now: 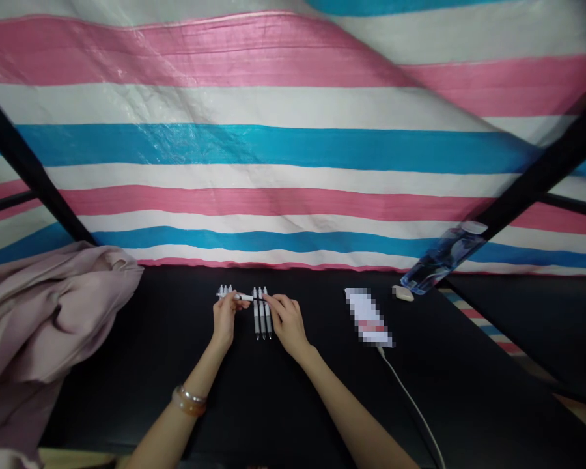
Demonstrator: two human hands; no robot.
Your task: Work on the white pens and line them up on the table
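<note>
My left hand (pixel 224 317) pinches a white pen barrel (pixel 244 298), held sideways and pointing right. A thin dark stick (pixel 258 299), like a pen refill, extends from the barrel's right end. The fingertips of my right hand (pixel 288 321) are closed at the stick's other end. Below it lie three white pens with grey grips (pixel 262 319), side by side with tips toward me. White tops of other pens (pixel 225 288) show just beyond my left hand, which hides the rest of them.
On the black table (pixel 273 404) to the right are a phone (pixel 368 317) with a white cable (pixel 410 397), a small white case (pixel 403 294) and a clear bottle (pixel 442 259). Crumpled pink cloth (pixel 53 319) covers the left side. A striped sheet (pixel 273 146) hangs behind.
</note>
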